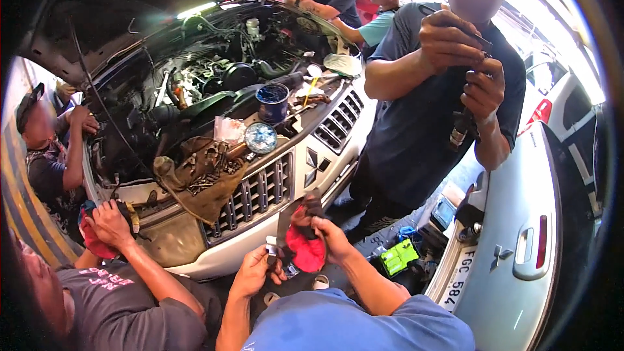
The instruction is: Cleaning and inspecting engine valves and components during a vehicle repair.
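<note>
My left hand [253,272] is closed on a small silver-and-white cylindrical part [271,247], whose exact kind I cannot make out. In my right hand [333,240] hangs a red rag [305,250] with a dark, stained upper end, pinched by the fingers. Both hands are in front of the car's bumper, a short way apart. Just behind them is the open engine bay [227,71]. A brown cloth [218,198] with several loose metal parts lies over the grille's top edge, beside a round tin [260,137] and a dark blue tub [272,101].
A co-worker [422,123] stands at the right, holding a dark part in both hands. Another person [130,299] crouches at the left with a red cloth [94,234]. More people lean on the car. A silver vehicle's tailgate [513,221] and a bright green item [398,257] are at the right.
</note>
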Available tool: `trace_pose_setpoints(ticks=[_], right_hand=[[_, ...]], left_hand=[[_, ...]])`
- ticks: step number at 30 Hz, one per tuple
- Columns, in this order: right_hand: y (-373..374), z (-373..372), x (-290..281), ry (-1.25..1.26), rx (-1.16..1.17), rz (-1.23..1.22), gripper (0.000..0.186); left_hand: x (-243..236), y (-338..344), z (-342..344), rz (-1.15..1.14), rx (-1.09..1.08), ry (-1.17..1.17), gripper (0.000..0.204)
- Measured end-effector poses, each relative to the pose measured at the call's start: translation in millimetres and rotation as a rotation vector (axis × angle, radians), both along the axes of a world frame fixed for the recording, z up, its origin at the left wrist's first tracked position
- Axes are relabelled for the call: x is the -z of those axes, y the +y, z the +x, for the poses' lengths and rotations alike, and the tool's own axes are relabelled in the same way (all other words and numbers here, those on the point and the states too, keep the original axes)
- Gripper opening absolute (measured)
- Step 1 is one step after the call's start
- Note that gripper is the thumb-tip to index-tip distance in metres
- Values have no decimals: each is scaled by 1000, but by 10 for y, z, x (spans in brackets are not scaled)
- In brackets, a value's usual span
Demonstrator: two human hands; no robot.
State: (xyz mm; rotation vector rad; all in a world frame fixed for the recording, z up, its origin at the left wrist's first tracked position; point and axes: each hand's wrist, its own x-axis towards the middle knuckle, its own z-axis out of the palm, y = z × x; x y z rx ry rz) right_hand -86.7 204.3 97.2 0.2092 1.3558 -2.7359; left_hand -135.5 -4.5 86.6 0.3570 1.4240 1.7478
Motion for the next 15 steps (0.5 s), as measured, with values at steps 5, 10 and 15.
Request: trace_pose_setpoints(ticks=[5,10,15], right_hand=[[-340,110,-82,168,-145,189,37],[-418,-124,101,108,113,414,17],[-332,-408,104,-100,58,-54,25]], left_hand=[[-70,181,82,-30,84,251,20],[-104,244,248,-396,-137,721,14],[-245,222,200,-306,-62,807,10]])
